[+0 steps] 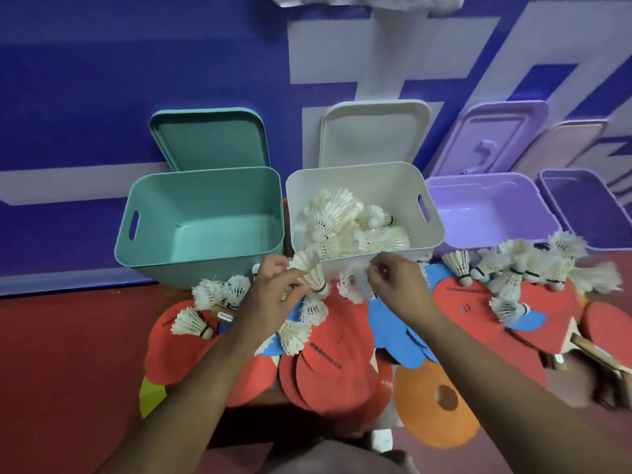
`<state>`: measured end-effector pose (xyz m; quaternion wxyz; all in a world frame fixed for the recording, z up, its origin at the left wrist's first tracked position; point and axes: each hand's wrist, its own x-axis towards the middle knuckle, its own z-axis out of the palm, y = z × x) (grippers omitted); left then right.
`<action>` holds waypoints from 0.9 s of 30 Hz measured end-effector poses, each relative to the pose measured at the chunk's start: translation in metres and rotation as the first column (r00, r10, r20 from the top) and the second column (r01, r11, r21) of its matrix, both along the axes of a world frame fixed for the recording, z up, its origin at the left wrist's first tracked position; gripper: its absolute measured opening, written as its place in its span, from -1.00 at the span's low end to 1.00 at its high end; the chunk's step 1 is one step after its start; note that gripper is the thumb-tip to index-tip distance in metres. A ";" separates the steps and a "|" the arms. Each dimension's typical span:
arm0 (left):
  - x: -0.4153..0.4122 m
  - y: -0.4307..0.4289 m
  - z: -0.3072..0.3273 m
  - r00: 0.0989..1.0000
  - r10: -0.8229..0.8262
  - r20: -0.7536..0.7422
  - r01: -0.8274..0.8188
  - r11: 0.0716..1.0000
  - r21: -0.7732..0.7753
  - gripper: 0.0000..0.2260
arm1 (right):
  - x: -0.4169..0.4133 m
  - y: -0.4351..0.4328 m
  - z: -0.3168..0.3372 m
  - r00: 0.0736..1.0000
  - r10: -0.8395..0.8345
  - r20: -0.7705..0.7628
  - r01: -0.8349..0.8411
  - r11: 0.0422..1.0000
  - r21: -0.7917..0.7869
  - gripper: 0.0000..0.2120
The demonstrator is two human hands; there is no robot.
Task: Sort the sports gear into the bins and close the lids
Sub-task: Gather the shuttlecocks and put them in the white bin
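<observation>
Three open bins stand in a row by the blue wall: a teal bin (143,234) with nothing in it, a white bin (431,230) holding several white shuttlecocks (342,220), and a purple bin (441,186). My left hand (270,295) grips a shuttlecock (313,273) just in front of the white bin. My right hand (398,285) pinches another shuttlecock (352,285) beside it. More shuttlecocks (513,268) lie over red and blue table tennis paddles (321,367) in the foreground.
Each bin's lid leans against the wall behind it: teal lid (208,138), white lid (372,131), purple lid (492,138). A second purple bin (588,206) sits at far right. An orange disc (434,405) lies on the red floor.
</observation>
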<state>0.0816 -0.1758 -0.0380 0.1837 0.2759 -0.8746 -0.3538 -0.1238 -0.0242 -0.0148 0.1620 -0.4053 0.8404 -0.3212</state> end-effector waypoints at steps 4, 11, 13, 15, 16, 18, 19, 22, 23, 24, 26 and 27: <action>-0.040 -0.005 0.036 0.997 0.009 -0.080 -0.010 1.000 -0.006 -0.88 | -0.024 -0.005 0.040 0.983 -0.180 0.042 0.184 0.974 -0.131 -0.90; -0.118 -0.025 0.050 0.996 0.055 0.077 -0.053 0.998 -0.026 -0.68 | -0.072 -0.039 0.042 0.927 -0.364 0.088 0.371 0.926 -0.073 -0.74; -0.120 -0.021 0.044 0.989 0.063 0.137 -0.057 0.997 -0.045 -0.58 | -0.067 -0.034 0.035 0.933 -0.352 0.071 0.356 0.933 -0.059 -0.66; -0.105 -0.012 0.035 0.991 0.073 0.108 -0.065 0.995 -0.075 -0.67 | -0.051 -0.021 0.025 0.956 -0.290 0.039 0.292 0.953 -0.083 -0.71; -0.094 -0.006 0.030 0.995 0.064 0.081 -0.056 0.995 -0.087 -0.75 | -0.041 -0.014 0.017 0.967 -0.249 0.050 0.253 0.964 -0.084 -0.76; -0.065 0.007 0.014 0.996 0.045 0.079 -0.038 0.996 -0.078 -0.88 | -0.021 0.001 0.000 0.983 -0.156 0.098 0.161 0.986 -0.042 -0.86; -0.050 0.012 0.005 0.993 0.048 0.112 -0.041 0.997 -0.058 -0.92 | -0.012 0.006 -0.010 0.987 -0.114 0.113 0.117 0.993 -0.013 -0.89; -0.015 0.024 -0.024 0.968 0.116 0.221 -0.119 0.993 0.001 -0.94 | 0.009 0.009 -0.032 0.990 -0.048 0.134 0.039 0.997 0.070 -0.89; -0.010 0.025 -0.031 0.956 0.149 0.251 -0.157 0.988 0.011 -0.90 | 0.014 0.006 -0.036 0.989 -0.037 0.143 0.022 0.994 0.105 -0.87; -0.007 0.025 -0.036 0.941 0.171 0.292 -0.181 0.983 0.010 -0.85 | 0.018 0.001 -0.040 0.988 -0.027 0.154 0.005 0.990 0.140 -0.85; -0.008 0.026 -0.042 0.901 0.173 0.397 -0.179 0.984 -0.022 -0.75 | 0.025 -0.010 -0.047 0.983 -0.027 0.184 -0.011 0.979 0.202 -0.77; -0.009 0.026 -0.044 0.884 0.168 0.436 -0.165 0.985 -0.044 -0.72 | 0.028 -0.017 -0.050 0.979 -0.032 0.202 -0.015 0.974 0.227 -0.74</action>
